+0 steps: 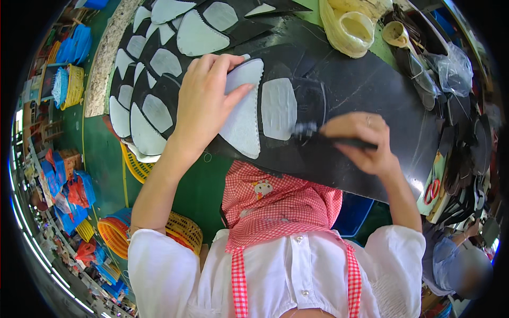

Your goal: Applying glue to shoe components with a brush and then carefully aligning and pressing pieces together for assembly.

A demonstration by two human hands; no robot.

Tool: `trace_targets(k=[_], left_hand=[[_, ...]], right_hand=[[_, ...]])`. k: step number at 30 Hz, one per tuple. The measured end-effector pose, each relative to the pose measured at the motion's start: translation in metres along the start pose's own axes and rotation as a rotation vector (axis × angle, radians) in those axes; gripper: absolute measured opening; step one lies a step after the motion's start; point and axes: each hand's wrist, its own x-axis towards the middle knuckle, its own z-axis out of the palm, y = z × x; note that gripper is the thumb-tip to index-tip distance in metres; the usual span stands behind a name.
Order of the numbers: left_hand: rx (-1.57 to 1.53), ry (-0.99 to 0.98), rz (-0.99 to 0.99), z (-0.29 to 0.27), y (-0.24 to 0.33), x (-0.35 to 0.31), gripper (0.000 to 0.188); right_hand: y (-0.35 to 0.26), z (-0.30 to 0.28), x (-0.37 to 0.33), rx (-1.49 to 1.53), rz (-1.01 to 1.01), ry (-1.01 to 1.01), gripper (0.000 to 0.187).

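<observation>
Nearest are the wearer's white blouse (270, 283) with pearl-like buttons and a red gingham apron (289, 206) bearing a small animal patch. Beyond the apron's upper edge, a large black sheet (392, 106) covers much of the green desk (312, 15). The right hand (360, 139) is closed around the dark handle of a small brush (306, 130), whose head is blurred beside the lower right edge of a pale grey rectangular patch (279, 108). That patch lies on black material, just right of a white fan-shaped piece (244, 119) with a toothed edge. The left hand (208, 93) rests on the fan-shaped piece, thumb spread from the fingers: the thumb lies on the white face, the fingers bend near its upper end.

Left of the hand, overlapping black cutouts (183, 79) with white patches spread toward the far edge. Red-handled scissors (432, 191) lie at the right, near stacked black pieces (466, 164). Farther up stand a yellowish plastic-wrapped container (354, 32) and a clear plastic bag (456, 71). Below the desk at left are an orange basket (113, 237) and a yellow basket (186, 230); farther out, blue bins (77, 45) line the floor. Another person (448, 259) is at the lower right.
</observation>
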Motion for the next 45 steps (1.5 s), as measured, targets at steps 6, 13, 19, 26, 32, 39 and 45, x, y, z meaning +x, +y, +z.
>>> trace_targets(k=[6,13,19,26,32,39,45], left_hand=[[-0.528,-0.118,-0.044,-0.003,-0.018,-0.002,0.033],[-0.372,0.593,-0.409,-0.095,-0.211,0.018,0.042],[-0.243,0.142,-0.123,-0.027,-0.071,0.012,0.028],[-0.022,0.032,0.005,0.019,-0.015,-0.016,0.041],[-0.024,0.075,0.033,0.026,-0.02,-0.016,0.043],[0.079,0.26,0.118,0.019,-0.018,-0.016,0.045],[-0.336,0.385,-0.299,-0.017,-0.071,-0.046,0.033]], right_hand=[[0.003,-0.02,0.008,0.398,0.537,0.326,0.009],[0.067,-0.061,0.04,-0.545,0.248,0.702,0.014],[0.092,-0.085,0.022,0.085,0.512,0.797,0.018],[0.009,0.016,0.078,0.135,0.44,0.162,0.01],[-0.001,0.024,0.052,-0.044,-0.088,0.004,0.013],[-0.01,0.02,0.017,0.04,-0.064,-0.084,0.018],[0.005,-0.025,0.011,0.344,0.546,0.482,0.01]])
